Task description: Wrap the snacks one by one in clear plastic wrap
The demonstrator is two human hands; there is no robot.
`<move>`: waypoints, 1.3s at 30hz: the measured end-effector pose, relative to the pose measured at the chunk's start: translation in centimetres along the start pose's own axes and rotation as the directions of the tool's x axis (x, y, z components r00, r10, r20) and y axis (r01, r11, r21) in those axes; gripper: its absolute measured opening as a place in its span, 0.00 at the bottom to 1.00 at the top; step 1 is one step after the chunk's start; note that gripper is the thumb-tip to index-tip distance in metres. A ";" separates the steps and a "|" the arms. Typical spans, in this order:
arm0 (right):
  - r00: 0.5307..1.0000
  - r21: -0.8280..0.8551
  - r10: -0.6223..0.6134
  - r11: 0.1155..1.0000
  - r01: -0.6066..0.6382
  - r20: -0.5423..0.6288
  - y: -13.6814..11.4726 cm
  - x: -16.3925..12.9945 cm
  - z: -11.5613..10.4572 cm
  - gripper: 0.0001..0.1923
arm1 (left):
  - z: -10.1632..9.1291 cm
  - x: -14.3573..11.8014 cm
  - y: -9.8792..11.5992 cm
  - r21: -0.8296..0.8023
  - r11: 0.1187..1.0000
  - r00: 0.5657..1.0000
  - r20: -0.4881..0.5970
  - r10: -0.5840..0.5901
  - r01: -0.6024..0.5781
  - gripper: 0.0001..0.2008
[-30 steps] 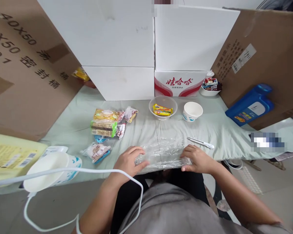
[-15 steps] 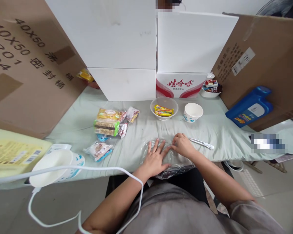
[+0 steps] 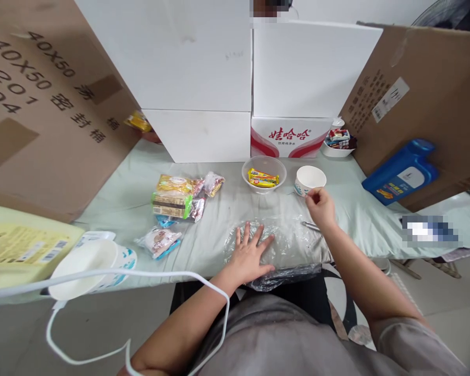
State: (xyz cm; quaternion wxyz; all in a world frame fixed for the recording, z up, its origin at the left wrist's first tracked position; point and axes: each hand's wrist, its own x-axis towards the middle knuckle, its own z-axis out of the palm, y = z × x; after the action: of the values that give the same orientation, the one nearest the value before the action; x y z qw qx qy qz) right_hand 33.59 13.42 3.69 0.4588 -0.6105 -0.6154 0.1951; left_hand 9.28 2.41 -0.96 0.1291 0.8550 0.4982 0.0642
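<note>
The left hand (image 3: 250,253) lies flat with fingers spread on a sheet of clear plastic wrap (image 3: 285,245) at the near edge of the table (image 3: 121,203). The right hand (image 3: 321,206) pinches the wrap's far right corner, lifted just near of a white paper cup (image 3: 310,179). Left of the cup stands a clear bowl (image 3: 263,172) of snack bars, and farther left lie snack packets (image 3: 178,201).

One second ago both hands grip the ends of the clear plastic bag (image 3: 282,250) at the table edge. Now the left hand (image 3: 250,253) lies flat with spread fingers on the left part of the bag, and the bag is spread wider on the green cloth, its near edge hanging over the table edge. The right hand (image 3: 320,204) is no longer on the bag: it is raised, with fingertips pinched together, just beside the white paper cup (image 3: 310,180) and above the utility knife (image 3: 310,225), which it now partly hides.
</note>
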 end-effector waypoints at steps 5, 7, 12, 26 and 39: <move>0.755 -0.271 -0.329 0.791 0.548 0.567 0.2 -6.1 1.7 0.21 | -1.8 1.8 -2.2 0.019 0.997 0.995 0.076 -0.071 0.070 0.43; 0.751 -0.403 -0.251 0.718 0.568 0.611 1.1 -7.2 2.4 0.28 | -2.6 2.4 -4.4 0.041 0.992 0.990 0.065 -0.125 0.122 0.38; 0.795 -0.437 -0.211 0.742 0.509 0.569 1.8 -6.4 1.9 0.27 | -4.5 1.3 -8.7 0.006 0.927 0.902 -0.231 -0.364 0.376 0.27; 0.537 -0.183 -0.491 0.598 0.780 0.686 4.3 -13.8 -8.2 0.27 | -2.9 -11.3 -6.7 0.053 0.960 0.954 -0.108 0.279 -0.275 0.32; 0.767 0.026 -0.312 0.933 0.360 0.561 2.7 -11.6 -4.7 0.15 | -3.9 -5.9 -6.9 -0.526 0.846 0.932 -0.254 -0.257 0.090 0.21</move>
State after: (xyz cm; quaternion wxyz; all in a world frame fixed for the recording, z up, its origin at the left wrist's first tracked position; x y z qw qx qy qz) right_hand 36.95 1.61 0.05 0.2614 -0.4253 -0.8286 0.2533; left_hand -0.33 1.12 0.93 0.2729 0.7203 0.5541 0.3157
